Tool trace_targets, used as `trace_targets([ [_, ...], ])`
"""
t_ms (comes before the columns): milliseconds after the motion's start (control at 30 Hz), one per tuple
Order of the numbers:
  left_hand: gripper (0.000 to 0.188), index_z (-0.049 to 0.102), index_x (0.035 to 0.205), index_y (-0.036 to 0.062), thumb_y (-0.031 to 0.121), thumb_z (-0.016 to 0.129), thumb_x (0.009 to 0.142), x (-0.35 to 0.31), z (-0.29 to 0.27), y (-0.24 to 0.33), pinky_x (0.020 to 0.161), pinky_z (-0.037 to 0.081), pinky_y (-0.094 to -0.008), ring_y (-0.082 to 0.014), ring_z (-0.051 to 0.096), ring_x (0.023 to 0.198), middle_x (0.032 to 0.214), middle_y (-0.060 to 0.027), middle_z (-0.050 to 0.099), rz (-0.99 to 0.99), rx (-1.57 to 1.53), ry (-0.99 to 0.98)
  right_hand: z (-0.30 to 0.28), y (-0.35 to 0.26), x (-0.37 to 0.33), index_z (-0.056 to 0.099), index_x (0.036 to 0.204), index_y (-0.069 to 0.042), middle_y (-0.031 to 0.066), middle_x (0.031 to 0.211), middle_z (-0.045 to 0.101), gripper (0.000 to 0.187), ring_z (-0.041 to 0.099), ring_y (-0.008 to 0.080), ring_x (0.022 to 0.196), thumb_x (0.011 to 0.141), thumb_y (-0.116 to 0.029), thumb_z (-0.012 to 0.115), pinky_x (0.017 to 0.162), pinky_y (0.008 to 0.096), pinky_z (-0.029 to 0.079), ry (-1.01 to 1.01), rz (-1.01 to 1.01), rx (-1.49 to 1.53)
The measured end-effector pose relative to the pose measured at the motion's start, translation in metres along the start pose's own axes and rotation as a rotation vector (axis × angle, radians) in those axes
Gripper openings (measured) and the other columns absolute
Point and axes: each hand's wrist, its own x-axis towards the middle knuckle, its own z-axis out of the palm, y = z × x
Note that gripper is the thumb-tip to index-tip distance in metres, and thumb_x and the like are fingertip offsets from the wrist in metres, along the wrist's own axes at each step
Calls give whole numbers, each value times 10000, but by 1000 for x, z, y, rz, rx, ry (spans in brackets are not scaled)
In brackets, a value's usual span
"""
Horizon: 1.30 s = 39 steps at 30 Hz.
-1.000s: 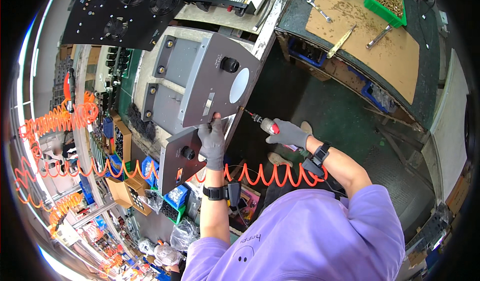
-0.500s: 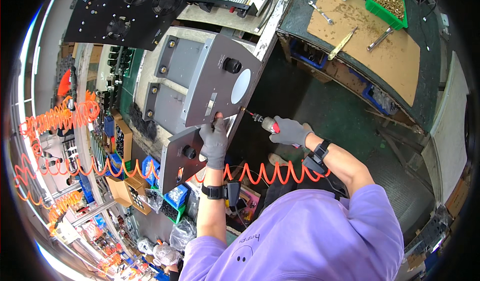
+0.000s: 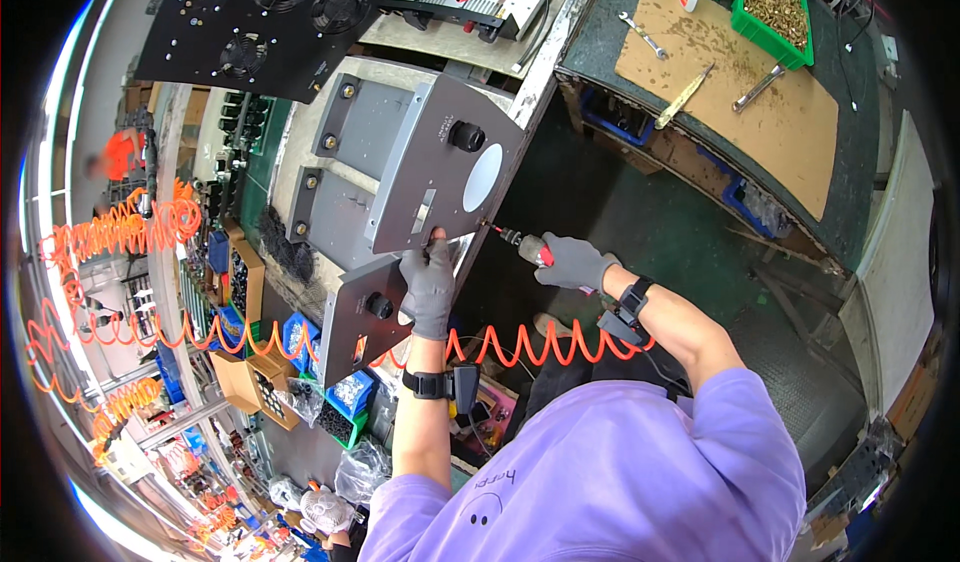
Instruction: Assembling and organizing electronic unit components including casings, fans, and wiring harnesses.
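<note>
A grey metal panel (image 3: 425, 177) with a black knob and a round hole stands tilted on the bench. My left hand (image 3: 430, 290), in a grey glove with bare fingertips, grips its near edge. My right hand (image 3: 574, 264), also gloved, is closed round a pneumatic screwdriver (image 3: 530, 248). The tool's bit meets the panel's lower right corner, where a fastener is too small to make out. Just below my left hand is a second, smaller-looking grey panel (image 3: 350, 312) with a knob. Grey brackets (image 3: 365, 127) with brass-coloured bolts lie behind the first panel.
A coiled orange air hose (image 3: 500, 347) crosses beneath my wrists. To the right, a workbench (image 3: 735, 112) bears wrenches, a white bottle and a green bin (image 3: 772, 7) of small brass-coloured parts. A black panel with fans (image 3: 250, 27) stands at the far left.
The view has shifted slightly. My right hand and the screwdriver have moved a little left, with the bit still at the panel's corner. My left hand keeps its place.
</note>
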Motion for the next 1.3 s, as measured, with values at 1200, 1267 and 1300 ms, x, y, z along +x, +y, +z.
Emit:
trace_targets([
  [1200, 234, 539, 998, 27, 177, 426, 860, 36, -16, 129, 623, 442, -384, -325, 571, 720, 829, -156, 592, 342, 598, 258, -60, -24, -1, 410, 965, -17, 195, 811, 572, 539, 573, 357, 773, 669, -421, 608, 661, 394, 449, 232, -124, 330],
  [1267, 221, 548, 951, 39, 203, 429, 865, 41, -12, 123, 554, 441, -382, -321, 574, 648, 761, -145, 589, 445, 687, 335, -62, -24, 2, 410, 963, -14, 198, 819, 570, 536, 573, 356, 781, 670, -416, 609, 668, 393, 447, 226, -112, 338],
  [1300, 221, 548, 951, 39, 203, 429, 865, 42, -12, 122, 554, 441, -382, -321, 574, 648, 761, -145, 589, 444, 689, 336, -63, -25, 1, 411, 962, -12, 200, 827, 568, 533, 572, 355, 788, 671, -411, 610, 674, 392, 446, 216, -105, 346],
])
